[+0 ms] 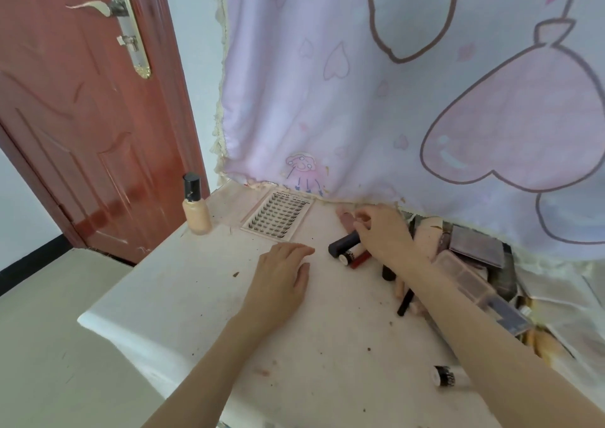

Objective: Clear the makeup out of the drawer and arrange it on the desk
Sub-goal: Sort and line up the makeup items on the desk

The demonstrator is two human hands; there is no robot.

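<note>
My right hand (383, 234) reaches over a cluster of makeup on the white desk (196, 296); its fingers curl round a pink tube (346, 218), with a dark navy tube (343, 243), a small white-capped tube (350, 254) and a red stick (360, 260) just below it. My left hand (281, 277) rests flat on the desk, fingers relaxed, holding nothing. A foundation bottle (196, 210) with a black cap stands upright at the desk's back left. A tray of false lashes (278, 215) lies beside it. No drawer is in view.
Palettes and cases (474, 264) are piled at the right under my forearm, with a black pencil (405, 303). A small white and black tube (447, 376) lies near the front right. A pink curtain (393, 100) hangs behind the desk. A red door (82, 116) stands to the left.
</note>
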